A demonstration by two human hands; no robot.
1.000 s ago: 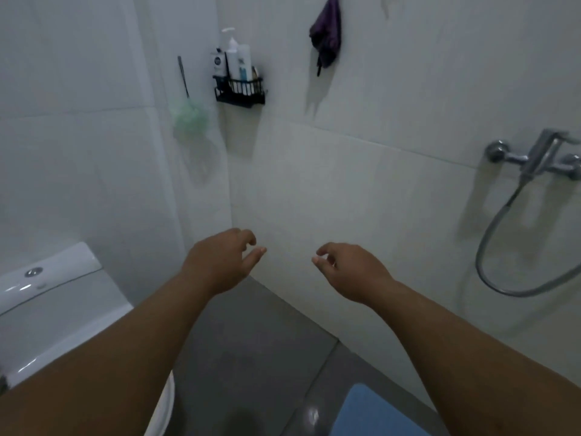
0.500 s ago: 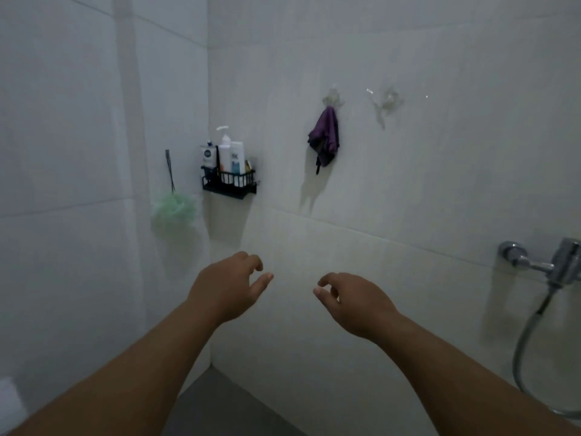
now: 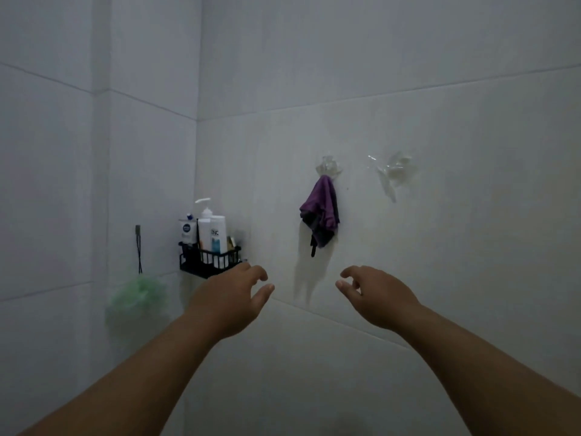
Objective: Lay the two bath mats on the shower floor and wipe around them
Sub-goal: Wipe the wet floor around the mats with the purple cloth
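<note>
My view has tilted up since a second ago: the floor, the toilet and the blue mat at the bottom edge have dropped out of frame, and the shower mixer and hose at 3 o'clock are gone too. Neither mat shows now, so I cannot say how they lie; I judge they are below the frame, on or near the floor.

The cloth (image 3: 320, 212), purple and bunched, hangs from a clear hook (image 3: 328, 167) on the tiled wall (image 3: 440, 247), at about 12 o'clock from my hands. It has slid from the top edge to mid-frame. I take that to mean laying is over or paused and I am looking for something to wipe with, and the cloth seems the likely pick.

My left hand (image 3: 231, 295) and right hand (image 3: 375, 297) are both raised in front of the wall, fingers loosely curled and apart, holding nothing. They sit below the cloth, not touching it; the right is nearer.

A second clear hook (image 3: 394, 169) at 1 o'clock from the cloth is bare. At 9 o'clock a black rack (image 3: 209, 262) holds bottles (image 3: 212, 236); the left hand's knuckles overlap its lower corner in view, though I cannot tell if they touch. One bottle shows letters like "NC", another a dark round badge too blurred to read. A green pouf (image 3: 138, 297) hangs further left
</note>
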